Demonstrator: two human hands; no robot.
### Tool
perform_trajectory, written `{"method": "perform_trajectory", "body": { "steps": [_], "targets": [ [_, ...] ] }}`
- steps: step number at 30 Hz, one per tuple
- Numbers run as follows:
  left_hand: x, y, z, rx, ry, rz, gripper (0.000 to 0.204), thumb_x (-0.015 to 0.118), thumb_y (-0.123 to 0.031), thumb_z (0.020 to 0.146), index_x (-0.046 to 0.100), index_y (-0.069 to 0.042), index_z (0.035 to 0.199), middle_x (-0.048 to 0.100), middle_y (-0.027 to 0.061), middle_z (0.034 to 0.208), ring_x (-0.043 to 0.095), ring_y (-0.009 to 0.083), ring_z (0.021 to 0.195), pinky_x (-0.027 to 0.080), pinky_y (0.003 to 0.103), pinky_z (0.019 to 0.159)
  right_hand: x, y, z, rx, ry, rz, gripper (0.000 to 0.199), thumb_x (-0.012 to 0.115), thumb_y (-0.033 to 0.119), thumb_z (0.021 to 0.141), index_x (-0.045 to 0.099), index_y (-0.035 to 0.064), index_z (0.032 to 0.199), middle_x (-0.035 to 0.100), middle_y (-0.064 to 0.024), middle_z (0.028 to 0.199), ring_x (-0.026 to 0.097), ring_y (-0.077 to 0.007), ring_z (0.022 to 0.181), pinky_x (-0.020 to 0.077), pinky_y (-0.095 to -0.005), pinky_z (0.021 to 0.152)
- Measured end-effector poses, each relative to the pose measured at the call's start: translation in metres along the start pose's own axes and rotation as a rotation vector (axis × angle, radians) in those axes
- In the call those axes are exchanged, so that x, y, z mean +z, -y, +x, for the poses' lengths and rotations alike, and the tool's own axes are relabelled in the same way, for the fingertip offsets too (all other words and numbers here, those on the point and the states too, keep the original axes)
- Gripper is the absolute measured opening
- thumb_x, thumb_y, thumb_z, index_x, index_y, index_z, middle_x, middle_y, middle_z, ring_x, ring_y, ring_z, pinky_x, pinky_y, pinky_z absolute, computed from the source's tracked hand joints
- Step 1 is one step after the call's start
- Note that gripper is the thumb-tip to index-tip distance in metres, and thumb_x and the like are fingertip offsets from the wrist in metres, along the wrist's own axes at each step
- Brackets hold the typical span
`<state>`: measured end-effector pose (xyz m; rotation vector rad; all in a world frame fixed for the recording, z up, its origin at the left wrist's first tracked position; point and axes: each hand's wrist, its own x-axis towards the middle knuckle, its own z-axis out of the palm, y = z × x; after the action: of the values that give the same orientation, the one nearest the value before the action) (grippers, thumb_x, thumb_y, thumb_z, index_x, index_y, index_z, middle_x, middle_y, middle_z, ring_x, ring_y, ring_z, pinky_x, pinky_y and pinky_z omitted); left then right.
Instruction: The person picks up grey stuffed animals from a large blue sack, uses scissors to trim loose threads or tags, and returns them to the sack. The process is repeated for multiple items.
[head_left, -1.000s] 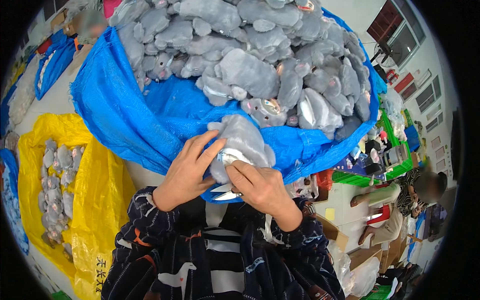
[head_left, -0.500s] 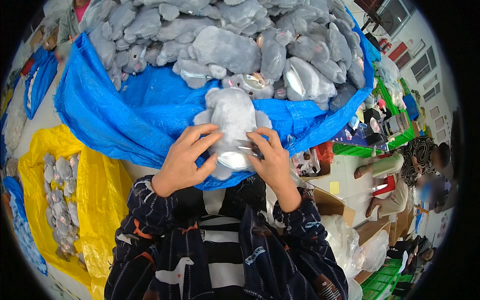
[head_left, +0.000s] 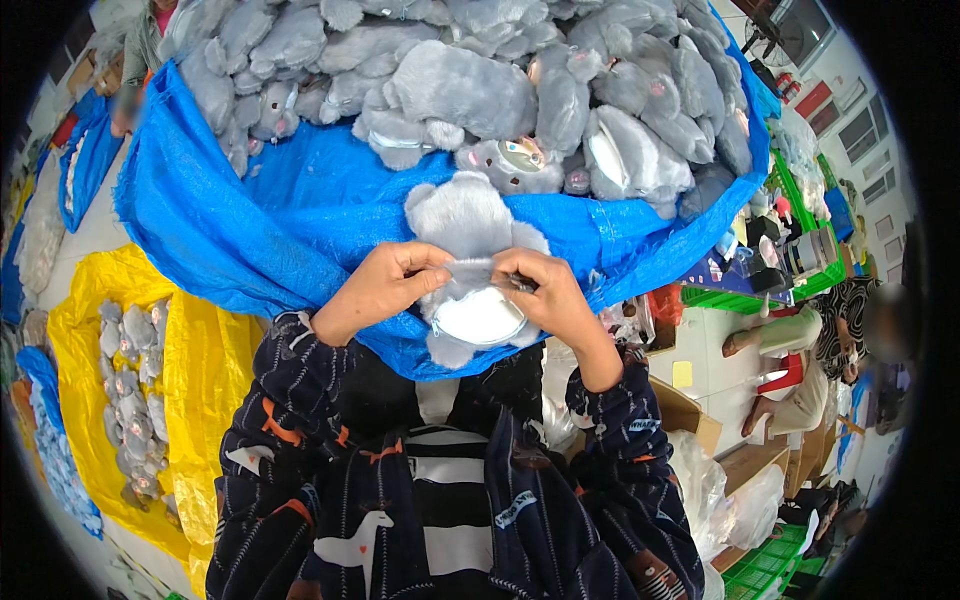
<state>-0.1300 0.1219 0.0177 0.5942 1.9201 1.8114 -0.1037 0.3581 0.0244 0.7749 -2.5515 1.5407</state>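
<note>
Pinched between thumb and fingers of both the left hand (head_left: 378,292) and the right hand (head_left: 552,300), a grey plush toy (head_left: 462,220) lies over the near edge of a blue sack (head_left: 290,240), its white oval patch toward the worker. Fingers mostly cover a dark tool (head_left: 521,283) in the right hand. Behind, the toy pile (head_left: 465,90) runs out of view above; a person (head_left: 148,48) at upper left is cut off.

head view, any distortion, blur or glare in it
Head view: the plush toy is fairly clear, its white opening very bright; head view: the blue sack has a faint sheen; head view: fisheye darkens the corners, a person's head is blurred.
</note>
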Motion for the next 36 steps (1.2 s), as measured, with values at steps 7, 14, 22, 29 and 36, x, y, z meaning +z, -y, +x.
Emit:
{"method": "perform_trajectory", "body": {
  "steps": [7,14,22,29,36],
  "targets": [
    [0.002,0.006,0.003,0.096,-0.039,-0.128,0.005,0.059,-0.005,0.088,0.061,-0.001,0.088,0.06,-0.0022,0.081,0.051,0.0029,0.074,0.041,0.019,0.063,-0.002,0.022,-0.011,-0.195,-0.047,-0.633,0.029,0.071,0.01,0.067,0.067,0.0128,0.096,0.06,-0.0045,0.103,0.065,-0.0213,0.075,0.052,-0.0302,0.059],
    [0.0,0.006,0.008,0.065,0.012,-0.045,0.009,0.059,-0.005,0.087,0.064,0.0,0.091,0.061,-0.0021,0.081,0.051,0.003,0.073,0.04,0.018,0.061,-0.002,0.024,-0.01,-0.282,0.129,-0.938,0.011,0.059,0.009,0.071,0.058,0.0058,0.081,0.052,-0.0069,0.081,0.062,-0.0208,0.064,0.0483,-0.0321,0.051],
    [0.001,0.004,0.009,0.098,0.01,0.087,0.012,0.057,-0.003,0.087,0.067,0.0,0.094,0.067,0.0031,0.091,0.057,0.0069,0.081,0.046,0.022,0.07,-0.017,0.015,0.003,-0.287,0.277,-0.737,0.017,0.067,0.009,0.067,0.057,0.0043,0.08,0.054,-0.0081,0.073,0.061,-0.0242,0.065,0.0471,-0.0351,0.053],
    [0.008,-0.015,-0.007,0.337,-0.01,0.391,0.016,0.061,-0.002,0.079,0.064,-0.001,0.094,0.065,0.0129,0.101,0.062,0.0236,0.088,0.049,0.031,0.075,-0.014,0.015,-0.014,0.109,-0.108,-0.038,0.01,0.067,0.006,0.072,0.059,0.0024,0.077,0.056,-0.0015,0.068,0.049,-0.0092,0.057,0.04,-0.0238,0.053],
    [0.027,-0.032,-0.02,0.616,-0.241,0.836,0.025,0.071,-0.01,0.074,0.06,-0.003,0.095,0.057,0.0154,0.117,0.06,0.0333,0.097,0.05,0.038,0.079,0.006,0.021,-0.016,0.115,-0.292,0.183,0.011,0.066,0.005,0.076,0.054,0.0037,0.077,0.051,0.0061,0.069,0.04,-0.0009,0.06,0.0327,-0.0178,0.053]
  ]
}}
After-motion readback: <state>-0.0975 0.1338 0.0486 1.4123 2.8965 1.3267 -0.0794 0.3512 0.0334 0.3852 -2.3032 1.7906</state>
